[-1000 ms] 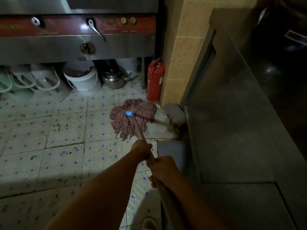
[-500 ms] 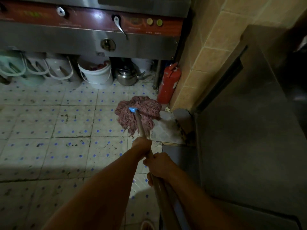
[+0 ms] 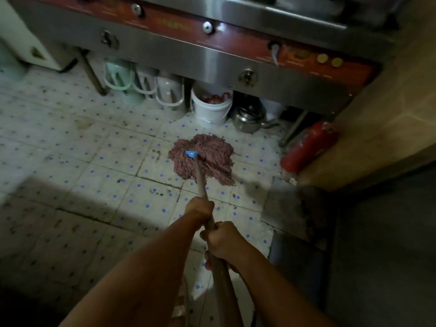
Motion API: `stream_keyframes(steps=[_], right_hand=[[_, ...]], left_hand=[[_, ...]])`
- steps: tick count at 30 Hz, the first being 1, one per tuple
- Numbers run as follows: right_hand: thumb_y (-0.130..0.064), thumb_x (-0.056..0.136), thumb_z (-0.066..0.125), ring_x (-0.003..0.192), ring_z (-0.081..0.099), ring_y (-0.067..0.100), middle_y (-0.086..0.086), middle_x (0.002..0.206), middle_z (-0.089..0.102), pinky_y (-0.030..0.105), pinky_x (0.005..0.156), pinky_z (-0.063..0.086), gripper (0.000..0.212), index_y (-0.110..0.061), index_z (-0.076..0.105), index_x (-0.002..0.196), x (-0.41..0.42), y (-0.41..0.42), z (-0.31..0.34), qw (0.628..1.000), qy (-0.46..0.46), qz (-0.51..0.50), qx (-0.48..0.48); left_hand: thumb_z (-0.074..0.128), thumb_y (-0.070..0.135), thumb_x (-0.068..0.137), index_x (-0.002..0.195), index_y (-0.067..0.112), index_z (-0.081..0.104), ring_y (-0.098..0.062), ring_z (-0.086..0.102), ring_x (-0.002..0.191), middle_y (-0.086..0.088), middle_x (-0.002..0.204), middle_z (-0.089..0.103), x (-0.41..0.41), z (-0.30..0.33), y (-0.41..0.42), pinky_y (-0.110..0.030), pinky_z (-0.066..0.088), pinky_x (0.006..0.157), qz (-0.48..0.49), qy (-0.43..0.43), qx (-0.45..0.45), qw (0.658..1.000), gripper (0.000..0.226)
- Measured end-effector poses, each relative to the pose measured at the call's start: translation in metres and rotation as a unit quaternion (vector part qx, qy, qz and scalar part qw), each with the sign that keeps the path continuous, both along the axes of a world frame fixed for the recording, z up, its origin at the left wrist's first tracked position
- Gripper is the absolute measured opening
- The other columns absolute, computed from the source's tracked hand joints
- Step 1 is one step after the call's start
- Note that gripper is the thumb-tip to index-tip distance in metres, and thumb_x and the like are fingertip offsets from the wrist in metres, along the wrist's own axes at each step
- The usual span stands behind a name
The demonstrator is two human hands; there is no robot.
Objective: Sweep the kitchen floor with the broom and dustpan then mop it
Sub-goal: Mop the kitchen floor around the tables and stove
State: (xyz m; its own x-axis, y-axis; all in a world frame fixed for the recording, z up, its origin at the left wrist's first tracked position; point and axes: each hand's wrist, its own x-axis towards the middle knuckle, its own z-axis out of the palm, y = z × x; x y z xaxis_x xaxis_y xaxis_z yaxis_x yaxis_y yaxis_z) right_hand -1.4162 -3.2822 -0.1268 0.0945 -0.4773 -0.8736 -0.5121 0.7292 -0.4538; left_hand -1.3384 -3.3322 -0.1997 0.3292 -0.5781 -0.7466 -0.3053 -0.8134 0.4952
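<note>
At far left, a pale cabinet (image 3: 26, 41) stands on the tiled floor (image 3: 77, 161), which is whitish with small blue dots and carries dark specks and stained grout lines. Under the steel cooking range (image 3: 188, 57), from left to right, sit a pale green container (image 3: 118, 76) with a loop handle, two white containers of like form (image 3: 168, 90), a white bucket (image 3: 211, 109) holding something reddish that is too dim to identify, and a metal kettle (image 3: 250, 115) with its spout pointing right.

In the centre, the mop (image 3: 205, 156) rests with its reddish-brown string head spread flat on the floor, just in front of the bucket and kettle. A blue collar (image 3: 191, 154) joins the head to the wooden handle (image 3: 200, 178), which slopes back toward the camera.

The left hand (image 3: 199, 208) grips the handle at the forward position, fingers wrapped around it. The right hand (image 3: 221, 241) grips the same handle just behind, fingers likewise curled round the shaft; the two hands are close together, almost touching.

Further right, a red fire extinguisher (image 3: 306, 147) leans tilted against the base of a tan tiled wall (image 3: 377, 119). The far right is a dark surface, possibly a steel counter (image 3: 382, 244); the light is too poor to confirm.
</note>
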Motion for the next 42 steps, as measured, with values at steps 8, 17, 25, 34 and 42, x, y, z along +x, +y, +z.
stream_keyframes(steps=[8, 17, 25, 34, 42], right_hand=[[-0.021, 0.093, 0.054, 0.052, 0.058, 0.019, 0.012, 0.089, 0.06, 0.026, 0.047, 0.052, 0.034, -0.011, 0.05, 0.125, 0.116, -0.056, -0.005, 0.994, -0.012, 0.111, 0.013], [-0.024, 0.086, 0.058, 0.087, 0.068, 0.031, 0.015, 0.103, 0.065, 0.046, 0.079, 0.058, 0.042, -0.012, 0.051, 0.126, 0.235, -0.111, -0.049, 0.983, 0.001, 0.182, -0.014], [-0.017, 0.095, 0.053, 0.055, 0.057, 0.019, 0.008, 0.071, 0.055, 0.032, 0.06, 0.055, 0.029, -0.008, 0.055, 0.122, 0.251, -0.156, -0.057, 0.986, -0.022, 0.163, -0.002], [-0.007, 0.094, 0.046, 0.054, 0.054, 0.019, 0.007, 0.075, 0.052, 0.025, 0.042, 0.044, 0.027, -0.01, 0.057, 0.119, 0.205, -0.154, -0.034, 0.993, -0.063, 0.098, 0.0], [-0.014, 0.099, 0.043, 0.058, 0.054, 0.016, 0.004, 0.075, 0.052, 0.025, 0.047, 0.046, 0.029, -0.019, 0.06, 0.122, 0.118, -0.16, -0.015, 0.995, -0.053, 0.082, -0.012]], left_hand=[[0.054, 0.021, 0.091, 0.117, -0.007, 0.055, -0.036, 0.062, 0.101, -0.023, 0.114, 0.061, 0.135, -0.015, -0.035, -0.039, 0.054, 0.084, 0.099, -0.024, 0.002, 0.995, 0.038], [0.052, 0.019, 0.093, 0.118, -0.007, 0.054, -0.034, 0.061, 0.099, -0.022, 0.115, 0.061, 0.251, -0.048, -0.085, -0.038, 0.051, 0.079, 0.148, -0.056, -0.005, 0.987, 0.036], [0.049, 0.017, 0.095, 0.119, -0.007, 0.05, -0.027, 0.053, 0.081, -0.023, 0.115, 0.059, 0.275, -0.059, -0.122, -0.028, 0.042, 0.049, 0.153, -0.046, -0.02, 0.987, 0.035], [0.052, 0.019, 0.094, 0.119, -0.006, 0.052, -0.034, 0.061, 0.09, -0.023, 0.115, 0.06, 0.234, -0.04, -0.124, -0.036, 0.049, 0.062, 0.167, -0.039, 0.0, 0.985, 0.036], [0.05, 0.021, 0.094, 0.119, -0.002, 0.051, -0.025, 0.06, 0.079, -0.018, 0.111, 0.062, 0.147, -0.023, -0.133, -0.032, 0.053, 0.067, 0.175, -0.039, 0.042, 0.983, 0.034]])
